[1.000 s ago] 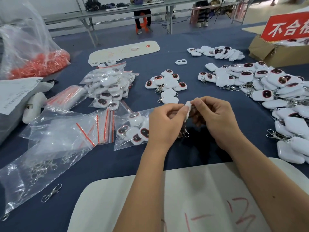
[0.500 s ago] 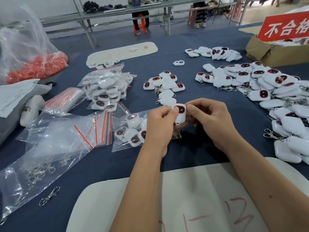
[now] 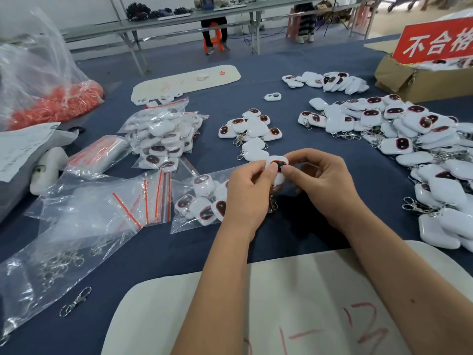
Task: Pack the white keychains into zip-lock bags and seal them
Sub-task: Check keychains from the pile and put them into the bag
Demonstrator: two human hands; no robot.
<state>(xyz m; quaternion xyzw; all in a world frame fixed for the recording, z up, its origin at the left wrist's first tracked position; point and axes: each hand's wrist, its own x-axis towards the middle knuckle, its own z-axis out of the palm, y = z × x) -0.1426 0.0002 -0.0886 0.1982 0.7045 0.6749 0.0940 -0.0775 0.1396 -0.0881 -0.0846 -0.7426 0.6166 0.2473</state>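
- From the head camera I see a workshop with grey metal trestle tables (image 3: 230, 14) at the back and, in front of me, a wide table covered in dark blue cloth (image 3: 256, 239).
- Nearest the camera lies a cream-white rounded board with red handwritten numbers (image 3: 294, 303); both forearms cross over it.
- My left hand (image 3: 247, 193) and right hand (image 3: 322, 185) meet above the cloth, and each pinches one small white plastic keychain with a dark, red-rimmed face (image 3: 277, 166) between thumb and fingertips; its dark face is turned up toward the camera.
- Just left of the left hand, partly under it, lies a clear zip-lock bag already holding several white keychains (image 3: 199, 201); I cannot tell whether its mouth is sealed.
- Further left is a loose heap of empty clear zip-lock bags with red seal strips (image 3: 102, 208), and beyond them a stack of filled clear bags (image 3: 163, 134).
- A small cluster of loose white keychains (image 3: 250, 129) sits just beyond the hands; a large pile of white keychains with metal clips (image 3: 414, 139) spreads along the right.
- A single silver metal clasp (image 3: 75, 301) lies on the cloth at lower left.
- A brown cardboard box behind a red sign with white characters (image 3: 409, 80) stands at the far right.
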